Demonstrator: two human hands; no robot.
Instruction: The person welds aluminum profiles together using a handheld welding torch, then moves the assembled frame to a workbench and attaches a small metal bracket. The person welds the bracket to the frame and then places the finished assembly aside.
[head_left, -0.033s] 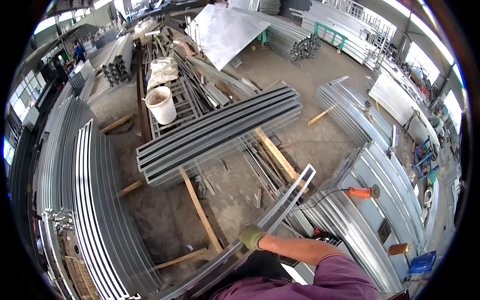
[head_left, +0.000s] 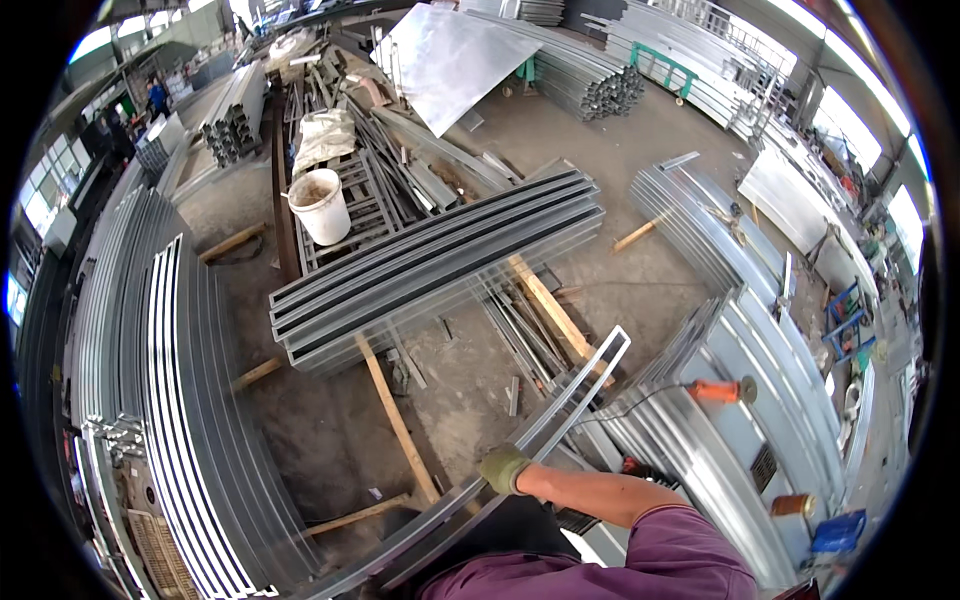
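My right hand (head_left: pixel 505 469), in an olive-green work glove, is closed around a long, narrow metal frame (head_left: pixel 549 414). The frame runs from the lower edge of the picture up to the right and ends in a closed rectangular tip. It passes in front of my body, beneath the purple sleeve (head_left: pixel 665 545). My left hand does not show. Ahead lies a stack of similar long grey frames (head_left: pixel 440 262), set crosswise over wooden battens (head_left: pixel 398 425).
At left stand tall bundles of metal frames (head_left: pixel 215 400). On the metal sheets at right lie an orange angle grinder (head_left: pixel 715 391) with a cord and a brown spool (head_left: pixel 793 505). A white bucket (head_left: pixel 325 218) stands by scrap lengths. Farther off is a large sheet (head_left: pixel 445 65).
The view has shifted very slightly. My right hand keeps its hold on the metal frame.
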